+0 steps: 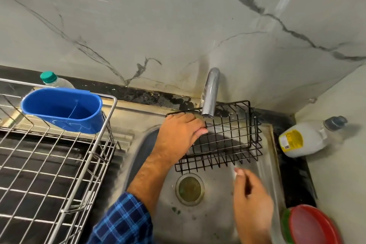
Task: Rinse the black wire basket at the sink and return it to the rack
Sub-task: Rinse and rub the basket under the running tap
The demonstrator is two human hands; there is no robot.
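Left hand (pixel 179 132) grips left end of black wire basket (pixel 227 138), holding it tilted over steel sink (pixel 213 200) beneath faucet spout (pixel 211 95). Right hand (pixel 251 200) blurred, free of basket; grip unclear. Dish rack (pixel 59 156) left. Jug (pixel 305 136) right, yellow label unreadable.

Grey-veined marble wall (pixel 158 25) above a black counter strip (pixel 138 93).

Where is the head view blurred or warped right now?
Head view: the right hand is smeared by motion; the left hand on the basket is fairly sharp; wide-angle distortion bends the rack and wall lines; soft sheen on the sink, no harsh glare.
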